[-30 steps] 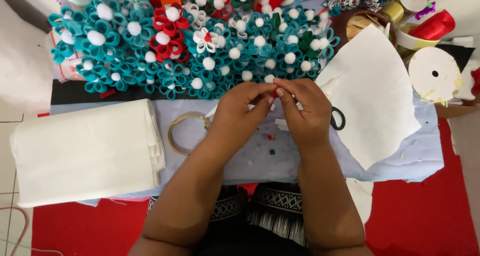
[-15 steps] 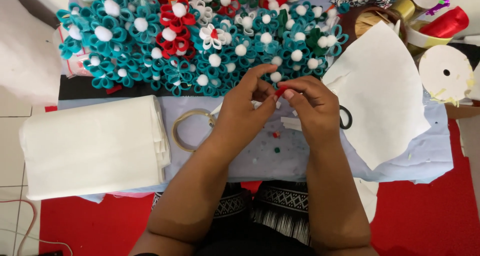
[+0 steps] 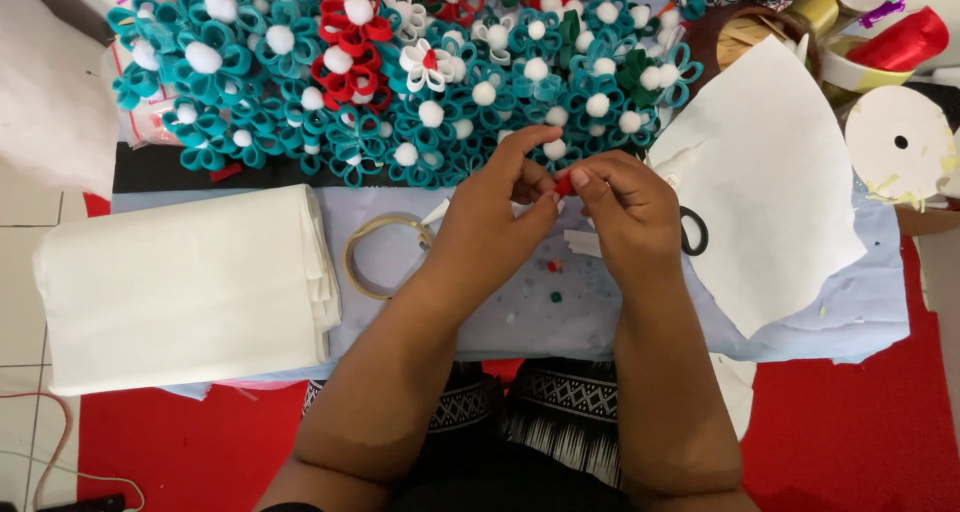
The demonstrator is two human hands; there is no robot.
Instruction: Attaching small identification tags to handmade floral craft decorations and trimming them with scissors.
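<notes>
From the head camera, both hands meet over the middle of the worktop [image 3: 500,322], a low surface covered with a pale lavender cloth: the left hand [image 3: 490,227] and the right hand [image 3: 625,207] have their fingertips pressed together around one small red piece [image 3: 563,184], pinched between thumbs and forefingers just in front of the flowers. Along the far edge lies a dense bank of felt flowers [image 3: 400,82], too crowded to count exactly; most are teal with white pompom centres, two are red [image 3: 345,47], and one is white with a red centre [image 3: 427,62]. One stack of folded white fabric [image 3: 185,287] fills the near left corner. One roll of clear tape [image 3: 385,255] lies just left of the left wrist. One large sheet of white paper [image 3: 765,192] covers the right side, with one black scissor handle [image 3: 694,232] showing between it and the right hand. A few tiny red and green scraps [image 3: 552,280] dot the cloth below the hands. At the far right corner sit one white ribbon spool [image 3: 898,144], one red ribbon roll [image 3: 905,42] and one gold roll [image 3: 815,10]. Under the worktop the floor is red matting [image 3: 850,432], with pale tiles [image 3: 30,272] at the left.
</notes>
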